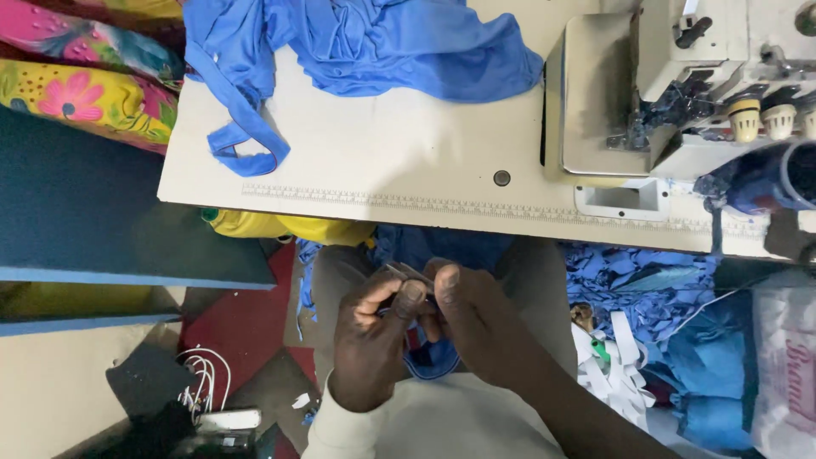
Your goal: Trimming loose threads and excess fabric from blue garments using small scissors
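Closest to the camera, over the person's lap, the left hand and the right hand meet thumb to thumb. The fingers of both are pressed together in a pinch on a small piece of blue fabric, which hangs down between the wrists; a thin pale sliver at the fingertips may be a tool or a fabric edge, but the view is too dim to tell. Holding it low and close probably lets the thumbs work a fine detail where the eyes can follow.

To the left, on the floor, lie white cords and a dark object; to the right, blue scraps and white strips are heaped beside a plastic bag.

Further off, the pale counter, with a ruler printed along its near edge, juts over the knees and stands between the hands and the sewing machine at its right end. A large blue garment is bunched at the far side, one loop trailing towards the edge. Flowered cloth is piled beyond the left corner.
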